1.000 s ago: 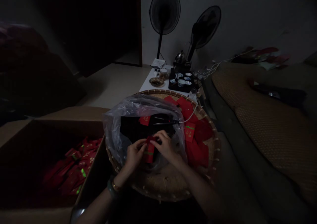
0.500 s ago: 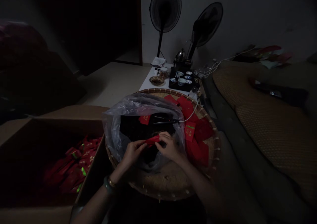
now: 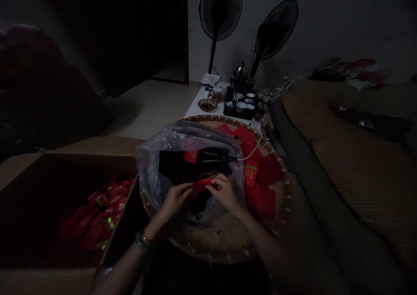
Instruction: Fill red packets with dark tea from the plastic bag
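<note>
We've got a decent lane in from the front, over the near rim of the woven tray (image 3: pixel 210 256) and the strip of weave this side of the plastic bag (image 3: pixel 176 136). That bag's crumpled edge stands up beyond and left of our left hand (image 3: pixel 176 198), so it blocks us down low; up over it there's air. Inside its far edge, a slim black tool (image 3: pixel 217 158) lies crosswise, and its white cord (image 3: pixel 256 149) loops rightward, a proper snag for us. Red packets (image 3: pixel 260 195) crowd the tray's right side. Leftward, the cardboard box (image 3: pixel 100 145) walls us off low, but its top is open.
</note>
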`<state>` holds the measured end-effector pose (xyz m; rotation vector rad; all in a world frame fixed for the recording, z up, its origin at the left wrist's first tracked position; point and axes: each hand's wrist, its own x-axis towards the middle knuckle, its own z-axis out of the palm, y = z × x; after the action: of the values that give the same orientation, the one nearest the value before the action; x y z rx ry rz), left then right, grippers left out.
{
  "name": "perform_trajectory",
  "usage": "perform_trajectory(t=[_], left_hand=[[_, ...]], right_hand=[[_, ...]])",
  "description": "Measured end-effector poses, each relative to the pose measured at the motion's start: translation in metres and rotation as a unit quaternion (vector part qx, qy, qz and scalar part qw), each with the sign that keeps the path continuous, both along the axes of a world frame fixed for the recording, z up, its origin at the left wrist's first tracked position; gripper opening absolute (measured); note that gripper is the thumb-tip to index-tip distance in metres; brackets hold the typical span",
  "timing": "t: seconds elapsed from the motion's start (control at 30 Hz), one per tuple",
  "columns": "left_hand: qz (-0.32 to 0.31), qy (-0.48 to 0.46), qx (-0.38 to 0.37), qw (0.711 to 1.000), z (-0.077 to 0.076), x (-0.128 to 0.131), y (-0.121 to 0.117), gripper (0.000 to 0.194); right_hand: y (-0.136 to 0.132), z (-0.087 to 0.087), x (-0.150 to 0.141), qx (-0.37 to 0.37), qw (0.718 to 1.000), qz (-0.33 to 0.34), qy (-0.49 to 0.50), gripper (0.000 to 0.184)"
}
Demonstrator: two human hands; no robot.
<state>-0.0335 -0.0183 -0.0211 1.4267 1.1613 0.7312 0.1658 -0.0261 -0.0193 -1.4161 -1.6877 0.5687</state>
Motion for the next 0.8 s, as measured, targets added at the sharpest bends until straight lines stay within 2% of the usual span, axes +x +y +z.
perform_trajectory(t=[0.1, 0.2, 0.33, 0.4, 0.5, 0.6, 0.7, 0.8], left_hand=[[0.004, 0.004, 0.007, 1.000, 0.001, -0.001, 0.000, 0.038], [-0.003, 0.018, 0.028, 0.999, 0.003, 0.000, 0.000, 0.036], [0.001, 0.035, 0.064, 0.997, 0.004, 0.000, 0.001, 0.031], [0.003, 0.021, 0.065, 0.998, 0.004, 0.000, 0.001, 0.031], [0.022, -0.035, -0.012, 0.999, 0.002, -0.001, 0.002, 0.042], [0.046, -0.112, -0.089, 0.989, 0.000, 0.000, 0.004, 0.052], [0.041, -0.151, -0.102, 0.982, -0.002, 0.001, 0.005, 0.054], [0.011, -0.149, -0.114, 0.982, -0.009, -0.002, 0.005, 0.053]], right_hand=[[-0.002, 0.002, -0.001, -0.016, 1.000, 0.011, -0.014, 0.011], [-0.002, 0.004, -0.004, -0.096, 0.990, 0.076, 0.066, 0.019], [0.004, -0.007, -0.007, -0.249, 0.926, 0.156, 0.236, 0.034], [0.008, -0.013, -0.005, -0.269, 0.910, 0.162, 0.271, 0.035], [0.011, -0.015, 0.001, -0.247, 0.907, 0.155, 0.305, 0.039], [0.009, -0.007, 0.004, -0.270, 0.881, 0.204, 0.331, 0.049], [0.007, 0.000, 0.005, -0.310, 0.857, 0.267, 0.314, 0.051], [0.009, -0.001, 0.008, -0.321, 0.864, 0.271, 0.279, 0.052]])
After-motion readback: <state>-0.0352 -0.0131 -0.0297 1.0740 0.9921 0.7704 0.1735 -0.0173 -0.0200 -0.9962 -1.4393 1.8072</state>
